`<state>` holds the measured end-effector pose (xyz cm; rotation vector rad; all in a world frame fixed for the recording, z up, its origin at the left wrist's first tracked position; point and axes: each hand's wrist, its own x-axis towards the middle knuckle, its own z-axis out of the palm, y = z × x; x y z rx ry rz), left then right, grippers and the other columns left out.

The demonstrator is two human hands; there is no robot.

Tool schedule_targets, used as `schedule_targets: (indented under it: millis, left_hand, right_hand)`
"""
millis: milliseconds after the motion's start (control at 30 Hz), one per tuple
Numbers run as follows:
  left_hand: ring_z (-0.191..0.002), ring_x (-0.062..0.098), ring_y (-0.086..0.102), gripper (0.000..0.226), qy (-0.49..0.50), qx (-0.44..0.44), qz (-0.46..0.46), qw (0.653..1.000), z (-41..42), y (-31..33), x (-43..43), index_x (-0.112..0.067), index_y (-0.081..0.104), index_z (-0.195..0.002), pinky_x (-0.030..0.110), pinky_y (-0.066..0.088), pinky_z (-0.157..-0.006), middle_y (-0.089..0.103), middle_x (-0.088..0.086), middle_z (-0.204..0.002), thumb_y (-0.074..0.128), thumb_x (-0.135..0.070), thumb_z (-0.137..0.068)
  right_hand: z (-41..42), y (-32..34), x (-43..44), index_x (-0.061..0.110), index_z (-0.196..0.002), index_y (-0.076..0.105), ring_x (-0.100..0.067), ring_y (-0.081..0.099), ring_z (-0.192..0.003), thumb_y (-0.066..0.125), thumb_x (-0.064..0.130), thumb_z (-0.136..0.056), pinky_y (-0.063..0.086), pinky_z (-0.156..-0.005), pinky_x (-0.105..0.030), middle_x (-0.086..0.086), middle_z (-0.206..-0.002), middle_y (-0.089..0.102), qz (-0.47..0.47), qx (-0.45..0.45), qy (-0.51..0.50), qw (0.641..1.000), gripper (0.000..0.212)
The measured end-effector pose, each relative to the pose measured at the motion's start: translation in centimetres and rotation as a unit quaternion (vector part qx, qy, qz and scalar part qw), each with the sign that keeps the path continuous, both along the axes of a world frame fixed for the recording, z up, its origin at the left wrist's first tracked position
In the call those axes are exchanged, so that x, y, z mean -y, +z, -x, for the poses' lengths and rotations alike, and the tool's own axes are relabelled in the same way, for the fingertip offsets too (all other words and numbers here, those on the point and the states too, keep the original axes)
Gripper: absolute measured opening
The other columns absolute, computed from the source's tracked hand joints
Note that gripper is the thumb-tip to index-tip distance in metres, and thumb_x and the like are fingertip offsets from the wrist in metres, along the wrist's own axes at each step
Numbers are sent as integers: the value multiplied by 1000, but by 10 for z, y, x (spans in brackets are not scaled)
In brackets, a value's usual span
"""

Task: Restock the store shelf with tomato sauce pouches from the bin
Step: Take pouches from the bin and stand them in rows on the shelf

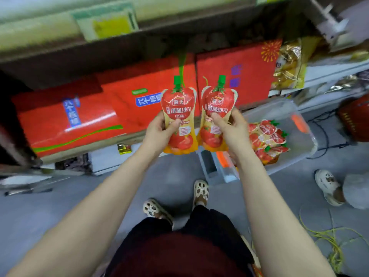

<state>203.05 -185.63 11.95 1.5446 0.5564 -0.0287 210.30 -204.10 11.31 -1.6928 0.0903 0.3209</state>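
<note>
I hold two red and yellow tomato sauce pouches with green caps upright, side by side, in front of the shelf. My left hand (162, 129) grips the left pouch (179, 108) at its middle. My right hand (229, 126) grips the right pouch (217, 102) the same way. To the right on the floor stands a clear plastic bin (299, 136) with several more pouches (267, 140) lying in it. The shelf (95, 144) runs across the upper half of the view, partly blurred.
Large red boxes (79, 118) fill the shelf behind the pouches, with gold-wrapped packs (289, 64) to their right. Another person's shoe (327, 186) stands on the grey floor at right. Yellow cord (327, 240) lies at lower right. My own feet (175, 202) are below.
</note>
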Motion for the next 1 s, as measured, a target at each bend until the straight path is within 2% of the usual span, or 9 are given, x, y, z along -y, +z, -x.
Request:
schedule_targets:
  millis: [133,267,400,433,533,600,733,867,1000]
  left_hand:
    - [-100,17,68,22,25,49,-17,998,48,36,-63,-21,60,-114,36,54,-88,72,1,-107,60,-12,-93]
    - [-100,13,69,22,47,122,-33,991,83,83,-116,-24,60,-113,32,55,-87,73,-2,-107,59,-13,-94]
    - [-87,12,71,19,75,184,-59,978,112,133,-160,-20,59,-112,21,56,-59,74,-3,-98,58,-14,-94]
    - [-86,13,72,19,83,196,-67,975,117,146,-170,-20,59,-113,19,55,-56,74,-3,-97,58,-16,-94]
    - [-85,4,71,17,126,234,-88,960,122,178,-201,-23,62,-108,18,55,-68,73,-8,-94,61,-17,-92]
    - [-86,2,70,19,145,257,-99,950,119,197,-222,-26,63,-107,18,54,-72,72,-9,-95,63,-17,-91]
    - [-94,11,70,22,177,297,-132,929,102,224,-268,-19,64,-113,25,55,-78,72,1,-105,64,-16,-91]
    - [-97,14,68,27,228,318,-143,909,77,240,-308,-10,62,-116,26,54,-82,72,6,-106,64,-9,-90]
    - [-95,14,70,25,270,305,-138,903,53,242,-337,-12,64,-114,25,55,-79,73,2,-103,64,-8,-90]
  right_hand:
    - [22,47,-61,13,-108,67,-6,68,-83,72,10,-87,54,-74,-25,2,-93,74,-36,61,79,994,22]
    - [40,96,-117,14,-107,67,-4,69,-83,75,9,-85,53,-73,-21,6,-91,75,-39,137,151,978,24]
    - [51,147,-169,17,-112,65,-12,71,-95,78,11,-82,56,-84,-30,1,-103,75,-52,208,210,954,33]
    - [50,161,-182,20,-112,65,-14,72,-97,78,12,-82,56,-85,-32,1,-104,75,-55,221,221,948,34]
    - [45,201,-218,23,-110,64,-18,73,-96,79,17,-82,58,-86,-40,-2,-104,76,-63,242,253,935,32]
    - [35,227,-242,18,-108,62,-19,73,-95,75,17,-84,58,-86,-41,-4,-101,76,-68,259,274,924,27]
    - [8,273,-295,9,-113,62,-20,72,-93,72,12,-86,58,-83,-34,-7,-99,75,-86,272,295,912,29]
    - [-27,302,-347,10,-115,59,-1,71,-72,71,7,-88,51,-58,-13,-2,-92,73,-84,258,309,912,30]
    - [-68,302,-404,17,-110,59,-2,70,-67,74,9,-85,49,-52,-14,0,-88,72,-57,245,312,916,30]
